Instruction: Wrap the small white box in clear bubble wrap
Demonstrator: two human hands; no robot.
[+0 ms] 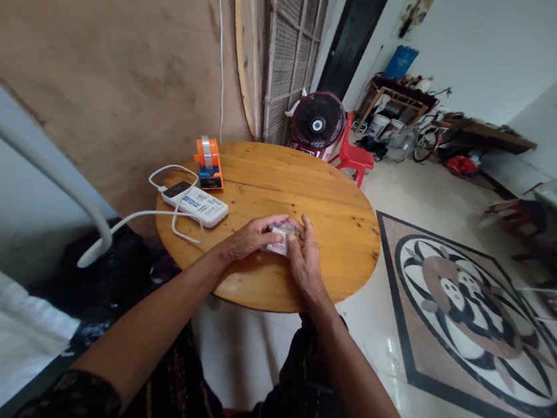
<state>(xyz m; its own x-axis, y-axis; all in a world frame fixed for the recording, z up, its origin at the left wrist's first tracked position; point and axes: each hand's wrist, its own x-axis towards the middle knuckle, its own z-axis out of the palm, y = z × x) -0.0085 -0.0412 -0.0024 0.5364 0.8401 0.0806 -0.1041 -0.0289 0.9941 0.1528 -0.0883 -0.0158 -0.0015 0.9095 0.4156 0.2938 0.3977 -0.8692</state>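
My left hand (pixel 248 238) and my right hand (pixel 306 258) meet over the round wooden table (pixel 337 222), both closed around a small clear plastic packet (pixel 280 239) with red and white print. The packet lies low on the tabletop near its front edge, mostly covered by my fingers. What is inside it is too small to tell.
A white power bank (pixel 198 204) with a dark phone (pixel 177 189) and a looped white cable (pixel 176 221) lies at the table's left. An orange tape dispenser (pixel 209 162) stands behind it. Beyond the table are a black fan (pixel 317 123), a red stool (pixel 353 157) and cluttered shelves.
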